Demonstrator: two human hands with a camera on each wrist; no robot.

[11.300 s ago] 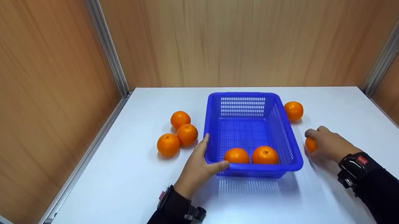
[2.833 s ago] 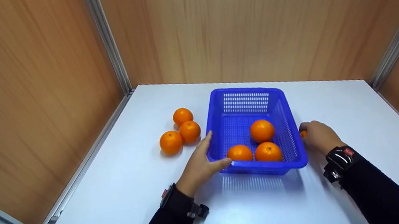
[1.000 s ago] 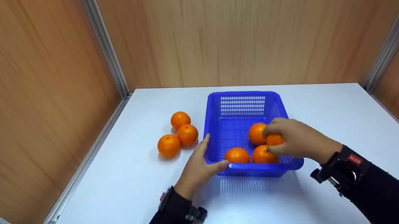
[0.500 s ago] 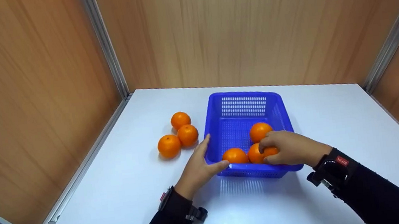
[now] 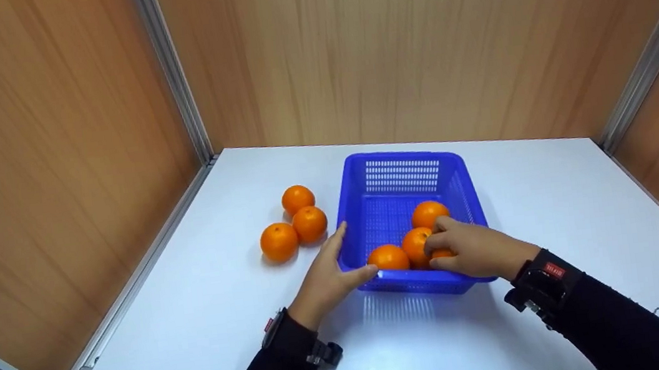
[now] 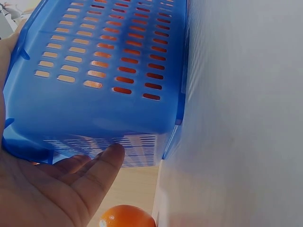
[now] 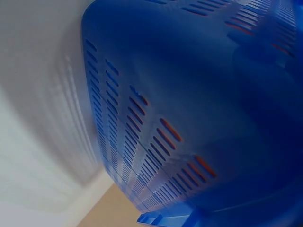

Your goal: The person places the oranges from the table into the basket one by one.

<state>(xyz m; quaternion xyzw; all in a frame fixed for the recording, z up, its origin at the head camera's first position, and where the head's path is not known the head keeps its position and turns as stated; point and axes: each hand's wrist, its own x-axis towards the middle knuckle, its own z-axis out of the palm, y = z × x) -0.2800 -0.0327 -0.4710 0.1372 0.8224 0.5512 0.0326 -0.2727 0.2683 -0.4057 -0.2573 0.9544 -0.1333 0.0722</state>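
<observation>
A blue perforated plastic basket stands on the white table. My left hand grips its near left corner, thumb over the front rim and fingers along the left side; the left wrist view shows the fingers against the basket wall. Inside the basket's near right corner, my right hand holds an orange, mostly covered by the fingers. Beside it in the basket lie a front left orange, a middle orange and a rear orange. The right wrist view shows only the basket's outside, not the hand.
Three loose oranges sit close together on the white table, left of the basket. Wood-grain panels with metal corner posts enclose the back and both sides.
The right hand has taken oranges from the table's right side into the basket. Lately it has lowered the held orange into the near right corner, and the middle orange has shifted left.
</observation>
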